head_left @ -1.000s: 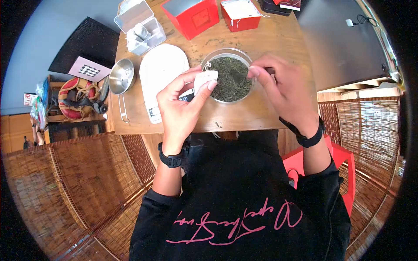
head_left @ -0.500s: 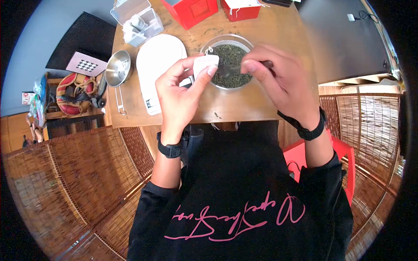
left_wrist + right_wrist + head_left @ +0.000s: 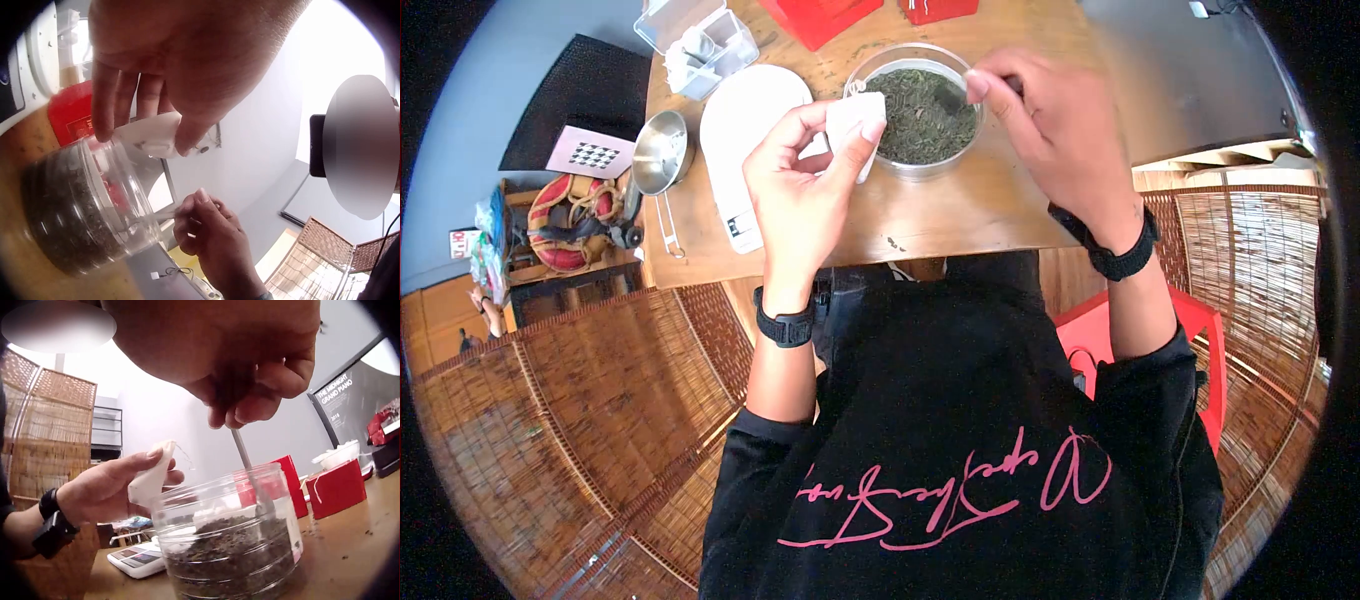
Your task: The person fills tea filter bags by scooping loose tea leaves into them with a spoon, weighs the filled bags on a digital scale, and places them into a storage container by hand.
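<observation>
The right hand [image 3: 1055,130] has its grip pinching the handle of one spoon [image 3: 242,450] between thumb and curled fingers. The left hand [image 3: 800,195] pinches one white pouch [image 3: 855,125] between thumb and fingers, just beside the left rim of the one clear jar [image 3: 178,565]. Inside the jar lie dried leaves [image 3: 915,125], and the spoon's lower end is down at them.

In the right wrist view the spoon's long axis runs steeply downward, leaning a little right toward its bowl. The pouch slants there from lower left to upper right, its string at the upper end.

Half a second earlier the spoon's bowl was nearer the middle of the jar; now it is toward the far right side, and the right hand has moved away from the pouch. The pouch remains at the left rim.

Farther out on the wooden surface [image 3: 960,225] are one white scale [image 3: 750,110], one metal pan [image 3: 658,155] with a long handle, one open plastic box [image 3: 725,62] holding white items, and two red boxes [image 3: 337,494], the latter cut off in the head view.
</observation>
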